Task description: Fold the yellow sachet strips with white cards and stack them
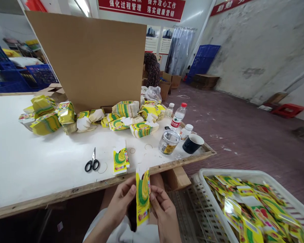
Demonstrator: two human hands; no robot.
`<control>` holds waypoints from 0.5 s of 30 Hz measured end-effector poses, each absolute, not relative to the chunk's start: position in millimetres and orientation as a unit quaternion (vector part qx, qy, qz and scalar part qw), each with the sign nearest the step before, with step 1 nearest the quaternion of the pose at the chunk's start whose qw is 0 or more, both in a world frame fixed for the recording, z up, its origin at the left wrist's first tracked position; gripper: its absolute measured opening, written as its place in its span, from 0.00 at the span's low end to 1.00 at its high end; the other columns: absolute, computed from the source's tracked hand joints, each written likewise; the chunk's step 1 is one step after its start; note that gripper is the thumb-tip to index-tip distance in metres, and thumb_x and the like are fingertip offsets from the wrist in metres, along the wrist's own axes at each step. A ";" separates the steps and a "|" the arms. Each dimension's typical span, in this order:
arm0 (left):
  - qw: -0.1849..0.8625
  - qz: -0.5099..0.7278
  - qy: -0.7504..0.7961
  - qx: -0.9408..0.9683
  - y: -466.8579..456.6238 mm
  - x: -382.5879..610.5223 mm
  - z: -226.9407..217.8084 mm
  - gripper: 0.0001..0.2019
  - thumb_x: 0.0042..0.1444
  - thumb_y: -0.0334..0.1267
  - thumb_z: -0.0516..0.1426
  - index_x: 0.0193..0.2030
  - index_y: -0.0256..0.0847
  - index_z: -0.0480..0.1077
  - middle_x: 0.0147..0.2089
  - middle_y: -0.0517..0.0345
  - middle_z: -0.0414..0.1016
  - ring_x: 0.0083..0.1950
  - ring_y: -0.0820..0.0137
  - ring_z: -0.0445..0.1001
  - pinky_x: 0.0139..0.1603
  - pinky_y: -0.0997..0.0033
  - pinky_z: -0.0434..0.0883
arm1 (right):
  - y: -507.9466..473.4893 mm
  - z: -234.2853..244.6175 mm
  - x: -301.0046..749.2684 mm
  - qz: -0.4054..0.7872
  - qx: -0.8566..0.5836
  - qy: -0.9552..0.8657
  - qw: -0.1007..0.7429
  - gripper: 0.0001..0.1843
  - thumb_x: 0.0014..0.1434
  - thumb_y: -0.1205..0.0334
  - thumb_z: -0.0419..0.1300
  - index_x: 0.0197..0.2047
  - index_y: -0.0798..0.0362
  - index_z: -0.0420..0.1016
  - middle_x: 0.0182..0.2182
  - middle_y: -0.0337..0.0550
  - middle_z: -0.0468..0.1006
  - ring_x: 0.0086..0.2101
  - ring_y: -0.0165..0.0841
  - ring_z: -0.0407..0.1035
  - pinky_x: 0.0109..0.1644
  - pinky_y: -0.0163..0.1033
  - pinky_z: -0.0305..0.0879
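Note:
Both my hands hold one flat yellow-and-green carton [142, 196] upright below the table's front edge. My left hand [121, 199] pinches its left side and my right hand [163, 209] grips its right side, fingers closed on it. A second carton of the same print [121, 159] stands on the white table [27, 162] just beyond my hands. Piles of flat yellow-green cartons [126, 116] lie across the far half of the table.
Black-handled scissors [92, 163] lie left of the standing carton. A glass jar [169, 142], dark cup [193, 143] and water bottle [178, 116] crowd the table's right corner. A white crate [281, 189] of yellow packets sits at my right. A cardboard sheet [91, 57] stands behind.

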State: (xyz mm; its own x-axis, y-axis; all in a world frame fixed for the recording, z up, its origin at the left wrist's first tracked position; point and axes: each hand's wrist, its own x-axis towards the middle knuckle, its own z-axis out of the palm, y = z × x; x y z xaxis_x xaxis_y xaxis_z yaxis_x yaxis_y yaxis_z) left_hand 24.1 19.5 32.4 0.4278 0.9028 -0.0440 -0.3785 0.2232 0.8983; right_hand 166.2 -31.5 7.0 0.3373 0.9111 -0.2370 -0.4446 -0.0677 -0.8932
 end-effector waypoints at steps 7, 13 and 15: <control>0.844 0.356 0.210 0.342 17.4 26.1 40.9 0.22 0.47 0.48 0.70 0.47 0.38 0.81 0.49 0.43 0.83 0.53 0.52 0.78 0.56 0.58 0.71 | -32.8 6.8 166.5 0.536 -0.499 -0.239 0.637 0.20 0.47 0.49 0.74 0.39 0.53 0.81 0.43 0.52 0.84 0.47 0.47 0.77 0.48 0.46 0.74; 0.821 0.388 0.243 0.341 18.7 32.9 39.3 0.20 0.46 0.46 0.71 0.44 0.39 0.81 0.39 0.49 0.84 0.43 0.60 0.81 0.46 0.67 0.74 | -35.9 8.3 164.9 0.535 -0.502 -0.248 0.633 0.23 0.47 0.44 0.72 0.38 0.54 0.81 0.38 0.51 0.85 0.39 0.45 0.79 0.44 0.46 0.75; 0.797 0.410 0.268 0.354 19.0 36.2 38.1 0.19 0.47 0.46 0.70 0.43 0.39 0.81 0.36 0.51 0.84 0.39 0.63 0.81 0.41 0.71 0.74 | -35.7 12.5 162.2 0.526 -0.506 -0.262 0.631 0.24 0.47 0.43 0.72 0.37 0.55 0.80 0.36 0.52 0.85 0.36 0.45 0.79 0.41 0.47 0.75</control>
State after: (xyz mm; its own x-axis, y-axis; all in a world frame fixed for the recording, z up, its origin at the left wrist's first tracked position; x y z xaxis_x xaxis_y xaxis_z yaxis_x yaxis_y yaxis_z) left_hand 36.2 19.0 38.1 0.5204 0.8427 -0.1378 -0.4633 0.4142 0.7835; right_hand 162.2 -35.7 12.5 0.3083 0.9296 -0.2021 -0.3981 -0.0669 -0.9149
